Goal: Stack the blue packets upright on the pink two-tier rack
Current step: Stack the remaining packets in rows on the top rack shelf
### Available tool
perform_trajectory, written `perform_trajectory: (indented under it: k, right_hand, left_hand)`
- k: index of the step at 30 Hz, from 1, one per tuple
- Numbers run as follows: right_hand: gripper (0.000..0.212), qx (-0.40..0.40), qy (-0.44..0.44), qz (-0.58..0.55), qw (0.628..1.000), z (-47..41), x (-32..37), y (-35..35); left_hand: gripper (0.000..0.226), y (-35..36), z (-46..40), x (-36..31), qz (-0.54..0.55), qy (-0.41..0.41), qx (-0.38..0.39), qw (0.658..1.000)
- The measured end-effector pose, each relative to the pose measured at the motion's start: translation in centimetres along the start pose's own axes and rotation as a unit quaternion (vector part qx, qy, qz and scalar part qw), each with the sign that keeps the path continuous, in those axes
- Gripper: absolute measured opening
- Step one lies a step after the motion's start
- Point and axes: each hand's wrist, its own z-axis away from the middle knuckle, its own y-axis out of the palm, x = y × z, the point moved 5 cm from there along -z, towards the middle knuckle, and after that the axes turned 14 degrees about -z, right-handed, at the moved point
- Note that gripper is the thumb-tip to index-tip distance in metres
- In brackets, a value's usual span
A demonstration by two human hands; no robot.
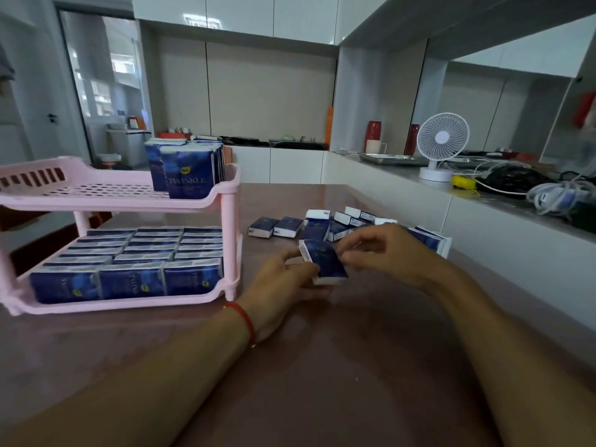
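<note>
Both hands, left (283,279) & right (383,253), fingers gripping one blue packet (325,261) beside pink rack (225,201).

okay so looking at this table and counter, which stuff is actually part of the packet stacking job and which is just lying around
Part of the job:
- pink rack
- held packet, gripped by left hand and right hand
- loose packets on the table
- packets already standing on both tiers

Just lying about:
- white fan
- cables
- metal tray
- red vase
</note>
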Motion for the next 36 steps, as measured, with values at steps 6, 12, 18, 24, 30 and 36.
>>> perform_trajectory:
  k: [6,12,18,24,30,36]
  right_hand:
    - [0.051,-0.244,0.053,0.377,0.892,-2.0,-6.8,-4.5]
    - [0.047,-0.246,0.081,0.422,0.869,-2.4,-8.0,-3.8]
    - [0.038,-0.308,0.002,0.322,0.895,-1.5,-6.5,-5.1]
    - [0.034,-0.260,-0.001,0.333,0.906,-2.2,-7.5,-4.5]
    - [0.036,-0.257,-0.167,0.249,0.919,-1.2,-1.6,-2.6]
    - [0.030,-0.023,-0.237,0.236,0.942,0.3,5.3,4.1]
  left_hand:
    - [0.046,0.1,-0.1,0.1,-0.037,0.007,-0.004,0.999]
    - [0.051,-0.1,-0.4,0.4,-0.009,0.004,0.001,1.000]
    - [0.060,-0.3,-0.5,0.2,0.061,-0.004,0.009,0.998]
    - [0.053,-0.3,-0.4,0.2,0.067,0.002,0.007,0.998]
    - [0.033,-0.5,-0.4,-0.2,0.098,-0.005,-0.001,0.995]
    - [0.037,-0.6,0.0,-0.5,0.108,0.024,0.011,0.994]
